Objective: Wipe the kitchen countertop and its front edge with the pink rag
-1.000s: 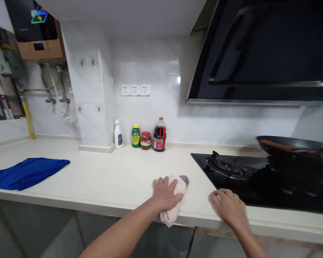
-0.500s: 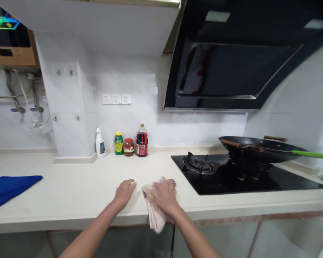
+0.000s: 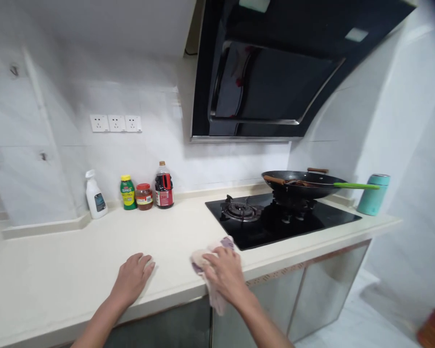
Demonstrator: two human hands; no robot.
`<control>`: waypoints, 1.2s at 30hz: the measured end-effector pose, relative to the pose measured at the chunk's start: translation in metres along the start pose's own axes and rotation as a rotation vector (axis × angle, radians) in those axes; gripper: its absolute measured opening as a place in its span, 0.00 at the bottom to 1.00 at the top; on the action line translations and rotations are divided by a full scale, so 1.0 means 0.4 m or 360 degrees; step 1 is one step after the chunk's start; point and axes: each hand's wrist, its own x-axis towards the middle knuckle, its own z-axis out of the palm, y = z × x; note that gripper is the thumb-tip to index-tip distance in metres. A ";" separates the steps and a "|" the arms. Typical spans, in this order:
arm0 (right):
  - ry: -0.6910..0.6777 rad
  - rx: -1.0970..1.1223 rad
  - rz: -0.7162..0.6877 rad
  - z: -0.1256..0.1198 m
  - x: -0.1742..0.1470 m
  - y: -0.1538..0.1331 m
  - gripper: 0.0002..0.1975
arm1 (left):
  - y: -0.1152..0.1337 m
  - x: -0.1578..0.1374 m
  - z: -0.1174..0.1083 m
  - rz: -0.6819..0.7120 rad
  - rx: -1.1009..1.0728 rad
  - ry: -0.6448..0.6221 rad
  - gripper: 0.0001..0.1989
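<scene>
My right hand (image 3: 226, 271) presses a pale pink cloth (image 3: 217, 299) with purple patches onto the cream countertop (image 3: 76, 270), at the front left corner of the black gas stove (image 3: 253, 234). Part of the cloth hangs over the counter's front edge. Its fingers are bent over the bunched fabric. To the left, my left hand (image 3: 133, 276) rests on the counter near the front edge, holding nothing, fingers loosely stretched out.
Along the wall stand a white spray bottle (image 3: 96, 195), a green bottle with yellow cap (image 3: 128, 193), a red-lidded jar (image 3: 144, 197) and a soy sauce bottle (image 3: 164, 186). A wok (image 3: 311, 188) sits on the stove, a green-handled utensil (image 3: 355, 185) across it, near a teal container (image 3: 373, 198).
The view has turned to the right, bringing the whole teal container into sight. My right hand and the cloth are now closer to the stove's corner, and my left hand lies farther from them.
</scene>
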 end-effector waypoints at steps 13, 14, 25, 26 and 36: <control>0.0313 -0.0607 0.0596 -0.121 0.039 0.531 0.17 | -0.001 0.001 0.012 -0.0042 0.0069 -0.0073 0.29; 0.0299 -0.0644 0.0582 -0.125 0.053 0.562 0.17 | -0.001 0.000 0.013 -0.0050 0.0069 -0.0075 0.29; 0.0239 -0.0806 0.0549 -0.066 0.273 0.812 0.27 | -0.045 -0.004 0.064 -0.0039 0.0013 0.0063 0.29; 0.0221 -0.0819 0.0578 -0.061 0.287 0.829 0.27 | -0.044 -0.003 0.061 -0.0042 0.0009 0.0051 0.29; -0.0008 -0.0819 0.0503 -0.081 0.300 0.809 0.26 | -0.014 -0.003 0.026 -0.0081 0.0016 0.0011 0.26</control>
